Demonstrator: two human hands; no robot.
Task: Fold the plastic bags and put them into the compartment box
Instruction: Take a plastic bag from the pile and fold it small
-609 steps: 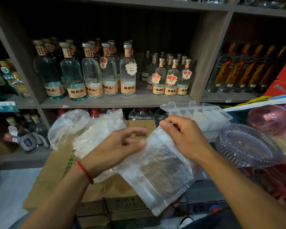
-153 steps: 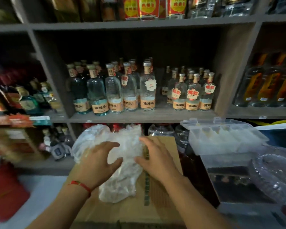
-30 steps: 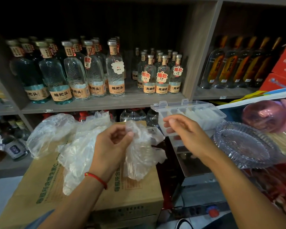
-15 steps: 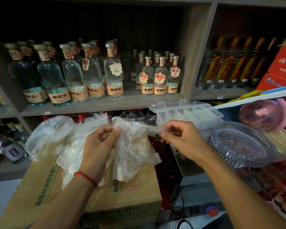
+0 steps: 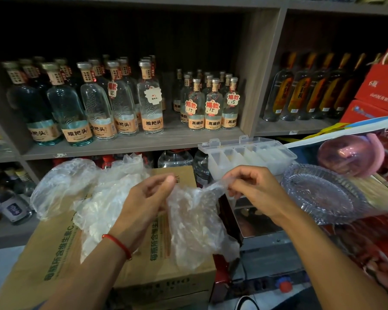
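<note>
A crumpled clear plastic bag (image 5: 195, 222) hangs between my hands above a cardboard carton. My left hand (image 5: 147, 199) pinches its upper left edge. My right hand (image 5: 251, 189) pinches its upper right corner, pulling the top edge taut. A pile of more clear plastic bags (image 5: 81, 193) lies on the carton to the left, behind my left hand. The translucent compartment box (image 5: 249, 157) stands open just beyond my right hand, with folded white bags in several of its compartments.
The cardboard carton (image 5: 54, 260) fills the lower left. A clear glass dish (image 5: 323, 193) sits right of my right hand, a pink bowl (image 5: 347, 155) behind it. Shelves of glass bottles (image 5: 148, 101) run across the back. Red boxes (image 5: 381, 86) stand at the far right.
My right hand has taken hold of the bag's right corner and drawn it rightward, spreading the bag between both hands. The pile on the carton has not moved.
</note>
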